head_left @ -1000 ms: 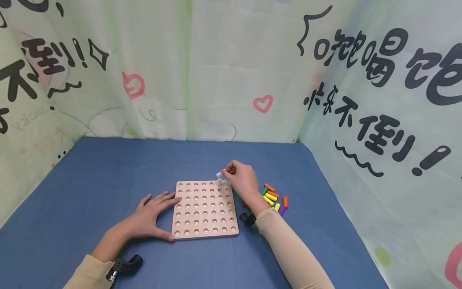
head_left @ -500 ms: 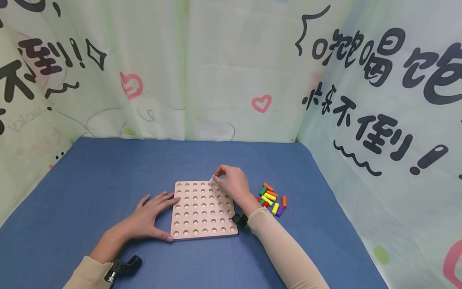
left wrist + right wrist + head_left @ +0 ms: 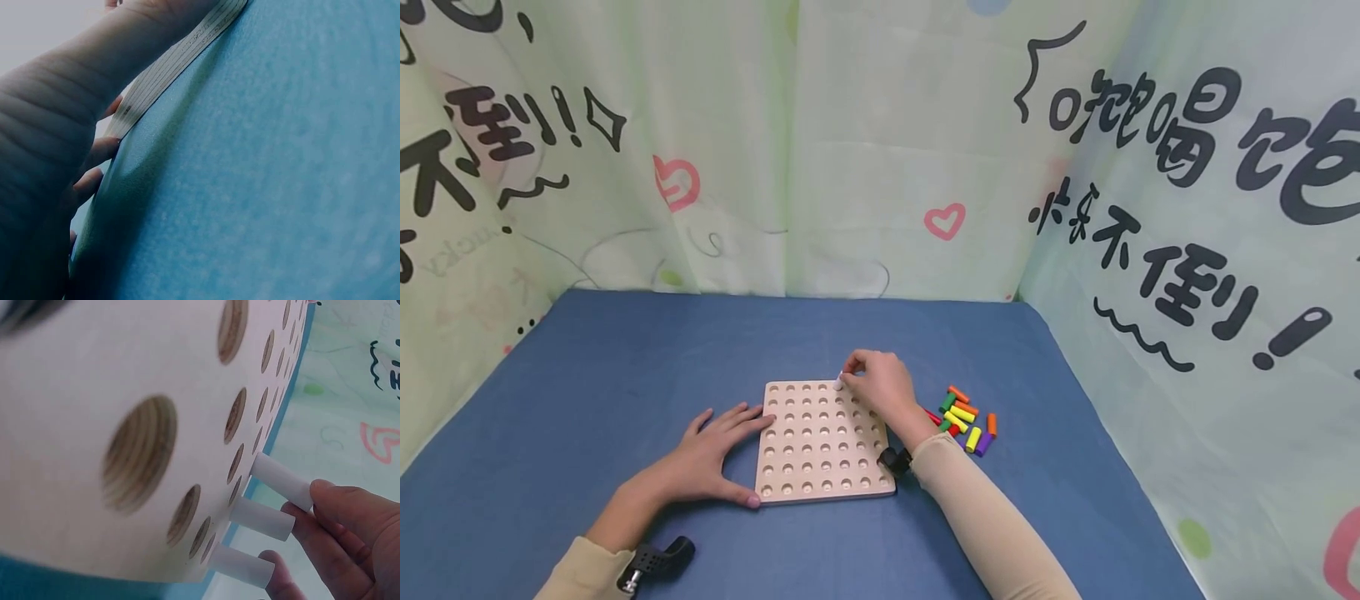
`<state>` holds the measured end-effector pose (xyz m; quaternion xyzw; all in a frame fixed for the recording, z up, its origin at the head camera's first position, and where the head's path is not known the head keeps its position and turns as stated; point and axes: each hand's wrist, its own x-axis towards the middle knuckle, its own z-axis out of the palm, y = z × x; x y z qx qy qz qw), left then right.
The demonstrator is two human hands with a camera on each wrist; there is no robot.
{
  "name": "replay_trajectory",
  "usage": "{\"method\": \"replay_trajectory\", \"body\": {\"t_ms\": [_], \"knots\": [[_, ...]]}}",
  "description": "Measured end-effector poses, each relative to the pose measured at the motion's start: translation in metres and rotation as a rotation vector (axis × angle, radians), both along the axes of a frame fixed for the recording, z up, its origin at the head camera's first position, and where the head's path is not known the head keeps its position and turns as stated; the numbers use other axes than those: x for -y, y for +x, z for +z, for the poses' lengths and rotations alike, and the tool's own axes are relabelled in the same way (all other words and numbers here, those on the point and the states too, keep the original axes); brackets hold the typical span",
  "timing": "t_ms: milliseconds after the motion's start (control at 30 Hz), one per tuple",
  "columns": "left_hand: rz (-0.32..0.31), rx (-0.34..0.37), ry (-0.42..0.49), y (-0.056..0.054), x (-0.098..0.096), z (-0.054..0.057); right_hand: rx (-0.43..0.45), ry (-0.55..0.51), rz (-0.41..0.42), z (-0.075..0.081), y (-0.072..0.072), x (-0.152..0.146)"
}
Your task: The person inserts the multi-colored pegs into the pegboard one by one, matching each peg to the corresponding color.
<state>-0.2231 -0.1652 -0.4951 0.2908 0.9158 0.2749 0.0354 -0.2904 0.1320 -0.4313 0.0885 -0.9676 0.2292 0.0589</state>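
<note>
A pale wooden pegboard with rows of round holes lies flat. My left hand rests at its left side, fingers spread and relaxed, with thumb and fingertips against the edge. At the far row, my right hand pinches a white peg between thumb and finger, its lower end at a hole; how deep it sits I cannot tell. Two more white pegs stand in that row beside it, a middle peg and an end peg. In the head view my right hand hides these two.
Right of the board lies a loose pile of coloured pegs, among them a yellow peg, an orange peg and a purple peg. Blue cloth covers the table. Printed curtains enclose the back and sides.
My right hand has moved left along the far row and lowered the white peg to a hole, tipping it more upright. The left hand stays at the board's edge.
</note>
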Motion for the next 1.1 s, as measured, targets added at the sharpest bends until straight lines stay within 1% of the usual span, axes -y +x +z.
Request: {"method": "replay_trajectory", "body": {"t_ms": [133, 300, 500, 733, 833, 1000, 1100], "knots": [[0.003, -0.002, 0.005, 0.0, 0.0, 0.0, -0.003, 0.006, -0.002, 0.0, -0.001, 0.0], [0.004, 0.001, -0.002, 0.001, 0.001, 0.001, 0.019, 0.004, 0.002, 0.001, -0.002, 0.001], [0.0, 0.004, 0.003, 0.0, 0.0, 0.001, 0.025, 0.012, 0.006, 0.001, -0.002, 0.0], [-0.003, 0.005, 0.003, 0.001, 0.0, 0.001, 0.081, -0.012, 0.009, 0.003, 0.001, 0.0], [-0.002, 0.007, 0.005, 0.002, 0.0, 0.001, 0.091, -0.017, 0.01, 0.005, 0.002, 0.0], [-0.002, 0.022, 0.007, 0.002, 0.0, 0.0, 0.068, -0.007, -0.002, 0.009, 0.004, -0.004], [-0.002, 0.014, 0.007, 0.001, 0.0, -0.001, 0.052, 0.0, -0.013, 0.012, 0.003, -0.01]]}}
